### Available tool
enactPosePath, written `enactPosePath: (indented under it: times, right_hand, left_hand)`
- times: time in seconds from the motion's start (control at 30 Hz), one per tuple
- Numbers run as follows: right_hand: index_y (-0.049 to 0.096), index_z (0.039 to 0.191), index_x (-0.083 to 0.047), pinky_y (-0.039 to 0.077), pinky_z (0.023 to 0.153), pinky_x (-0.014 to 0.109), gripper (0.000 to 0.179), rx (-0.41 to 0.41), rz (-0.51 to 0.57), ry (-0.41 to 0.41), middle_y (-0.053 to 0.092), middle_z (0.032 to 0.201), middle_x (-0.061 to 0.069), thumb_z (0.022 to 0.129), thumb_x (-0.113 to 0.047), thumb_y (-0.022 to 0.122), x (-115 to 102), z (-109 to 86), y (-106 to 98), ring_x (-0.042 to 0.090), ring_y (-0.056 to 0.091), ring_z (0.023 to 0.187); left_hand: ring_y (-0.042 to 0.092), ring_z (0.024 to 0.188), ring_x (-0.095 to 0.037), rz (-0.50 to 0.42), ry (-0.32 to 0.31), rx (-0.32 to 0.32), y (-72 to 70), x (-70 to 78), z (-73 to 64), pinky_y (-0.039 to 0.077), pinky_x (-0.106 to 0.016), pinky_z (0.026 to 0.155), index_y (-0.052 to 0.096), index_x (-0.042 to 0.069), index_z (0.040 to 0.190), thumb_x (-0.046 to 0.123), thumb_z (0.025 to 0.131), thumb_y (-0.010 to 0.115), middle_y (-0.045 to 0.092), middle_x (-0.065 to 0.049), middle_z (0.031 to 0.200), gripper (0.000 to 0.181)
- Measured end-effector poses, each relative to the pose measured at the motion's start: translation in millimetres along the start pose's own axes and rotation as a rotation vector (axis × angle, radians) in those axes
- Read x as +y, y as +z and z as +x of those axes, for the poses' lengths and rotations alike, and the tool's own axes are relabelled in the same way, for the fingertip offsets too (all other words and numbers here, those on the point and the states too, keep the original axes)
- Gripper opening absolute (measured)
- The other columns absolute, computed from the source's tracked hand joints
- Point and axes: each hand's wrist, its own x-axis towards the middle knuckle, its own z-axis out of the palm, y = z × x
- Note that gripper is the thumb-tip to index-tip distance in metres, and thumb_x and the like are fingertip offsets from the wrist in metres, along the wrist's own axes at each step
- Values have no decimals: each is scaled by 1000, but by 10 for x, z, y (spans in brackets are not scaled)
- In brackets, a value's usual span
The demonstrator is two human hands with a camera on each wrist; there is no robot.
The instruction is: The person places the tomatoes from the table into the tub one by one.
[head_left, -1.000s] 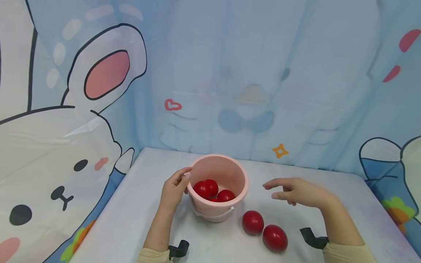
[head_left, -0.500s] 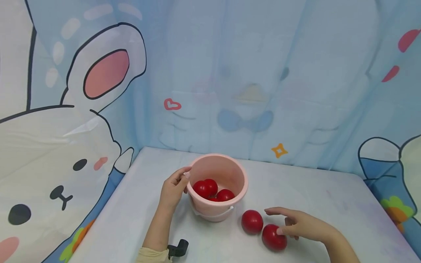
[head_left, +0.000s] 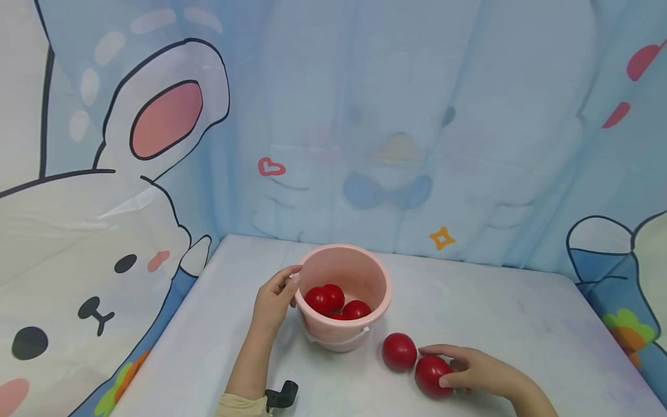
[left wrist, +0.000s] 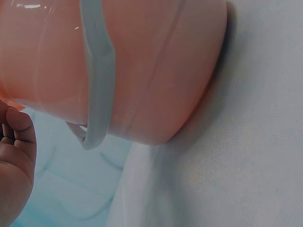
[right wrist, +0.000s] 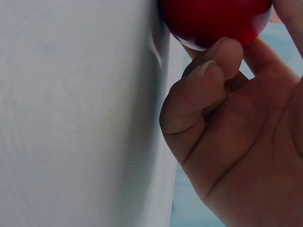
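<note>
Head view puts a pale blue backdrop (head_left: pixel 469 116) well beyond the fingers of my left hand (head_left: pixel 272 298) and right hand (head_left: pixel 482 370), a big white rabbit (head_left: pixel 94 231) printed on it off to the left of both. Under my fingers spreads the white-covered bench (head_left: pixel 182 347). Just right of my left fingers the pink bucket (head_left: pixel 328 330) stands upright, and I have its rim pinched narrowly between those fingers and the thumb. In the left wrist view its pale handle (left wrist: pixel 99 71) hangs against the outer wall, apart from my fingers.

My right fingers and thumb curl about a red ball (head_left: pixel 430 373), spread only as wide as it is; right wrist view shows fingertips against it, low by the bench. A second red ball (head_left: pixel 399 352) sits on the bench just left of my right fingertips, between them and the bucket. Inside the bucket, right of my left fingers, lie three more balls (head_left: pixel 316 300), a sliver of another showing. Nearer me than my left fingers is a black wrist mount (head_left: pixel 282 395).
</note>
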Motion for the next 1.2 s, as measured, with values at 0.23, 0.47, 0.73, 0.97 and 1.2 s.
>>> enactPosePath:
  times: [0.23,0.47,0.73,0.97,1.2]
  right_hand:
    - [58,137,-18,57,74,40,65,41,-17,17,60,121,8,80,-38,80,32,-1,19,22,54,98]
    - [59,137,-20,55,71,39,61,25,-5,-11,61,119,7,82,-37,78,59,-2,12,22,53,97]
    - [61,134,-20,57,73,39,60,10,-6,-49,63,120,7,80,-37,80,29,6,-5,23,53,101]
    - [63,133,-24,56,71,39,57,14,-31,-66,62,120,7,80,-37,80,39,8,-71,23,52,102]
    - [59,137,-24,54,64,37,60,63,-60,-73,62,123,8,82,-39,78,-118,4,-336,23,52,100]
  left_hand:
    - [54,64,-17,-5,4,2,3,-19,-2,49,-27,66,70,32,118,38,95,65,55,-5,77,25]
    - [54,64,-19,-12,-7,1,-2,-39,1,49,-27,66,70,34,117,37,95,65,55,-6,77,23]
    - [54,64,-20,-4,-10,5,0,-37,2,49,-27,65,69,36,117,37,95,64,56,-7,77,23]
    - [54,63,-18,-7,-10,-3,5,-19,-2,49,-27,66,70,34,116,36,95,64,55,-6,77,22]
    - [54,63,-17,-13,-5,0,2,-7,-3,49,-26,65,70,31,119,38,94,65,55,-4,76,27]
